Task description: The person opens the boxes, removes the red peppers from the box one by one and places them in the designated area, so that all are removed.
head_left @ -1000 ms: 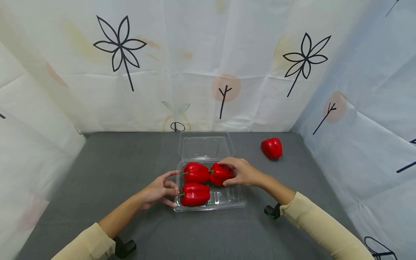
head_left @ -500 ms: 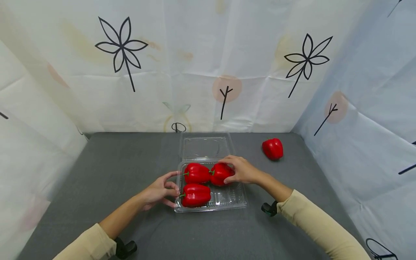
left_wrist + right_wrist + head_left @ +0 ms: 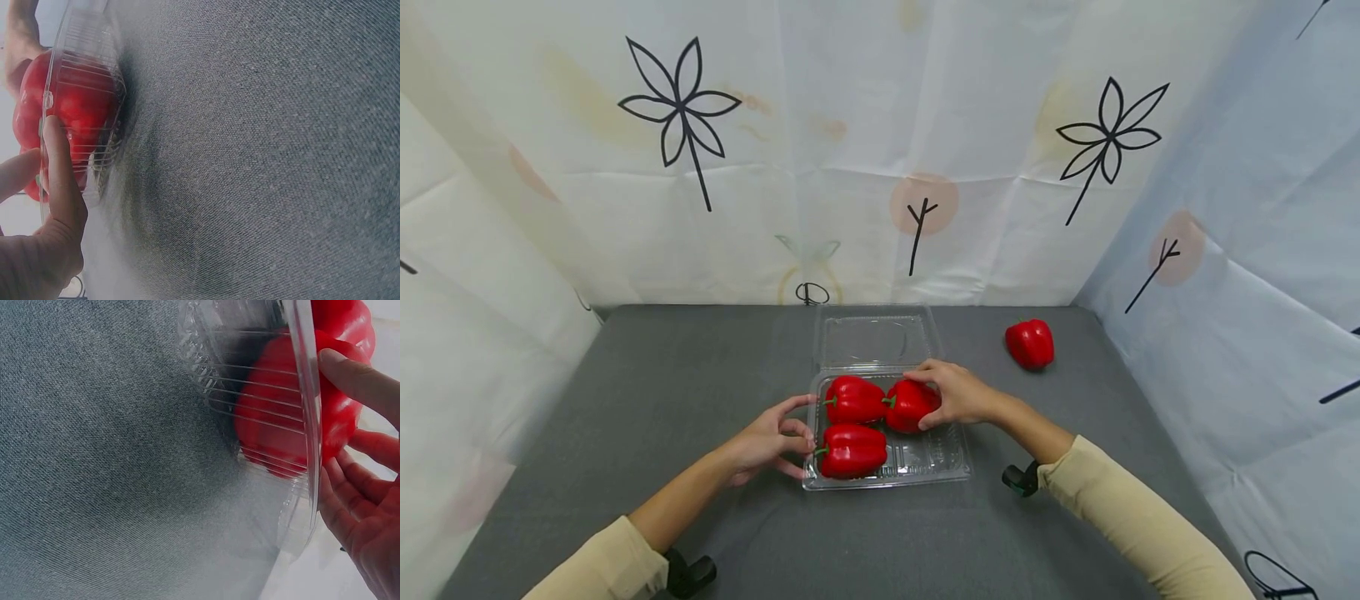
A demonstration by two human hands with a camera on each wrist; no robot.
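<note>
A clear plastic clamshell container (image 3: pixel 925 458) lies with its lid folded back, holding three red bell peppers. Two sit along its left side, a rear one (image 3: pixel 854 399) and a front one (image 3: pixel 853 451). My right hand (image 3: pixel 957 392) grips the third bell pepper (image 3: pixel 910 406) at the rear right of the container, thumb on the near side and fingers on the far side. My left hand (image 3: pixel 772 442) pinches the container's left rim, as the left wrist view shows with the rim (image 3: pixel 49 100) between thumb and finger.
Another red bell pepper (image 3: pixel 1030 344) lies at the back right of the grey table (image 3: pixel 700 358). The clear lid (image 3: pixel 876 337) lies flat behind the container. Patterned white cloth (image 3: pixel 850 167) hangs behind the table and at both sides.
The bell pepper in my right hand has shifted very slightly toward me, down inside the container. My left hand stays at the rim.
</note>
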